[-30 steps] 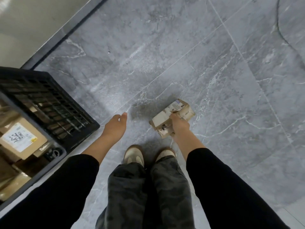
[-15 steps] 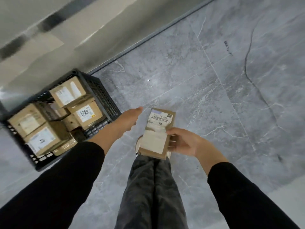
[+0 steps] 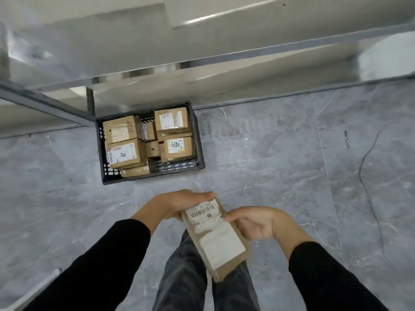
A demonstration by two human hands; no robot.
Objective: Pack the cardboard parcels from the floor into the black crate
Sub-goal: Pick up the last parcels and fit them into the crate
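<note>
Head view: the parcel is in the air in front of the person's legs, short of the crate and not yet over it. The right hand grips its right edge, thumb on top and fingers curled below. The left hand lies along the far left corner with fingers nearly straight, steadying rather than clasping; its thumb is hidden.

Only narrow gaps seem to remain in the crate, near the middle and along the near wall. I would turn the parcel to match a gap, carry it over the rim in both hands, and lower it rather than drop it, keeping fingers clear of the wall.

The parcel is a flat brown cardboard oblong with rumpled white labels and a barcode, probably light and slightly flexible. Boxes in the crate are squarer, taped and labelled. The crate is rigid black plastic with lattice walls. It stands on a smooth grey marbled tile floor, against a grey metal shelf.
</note>
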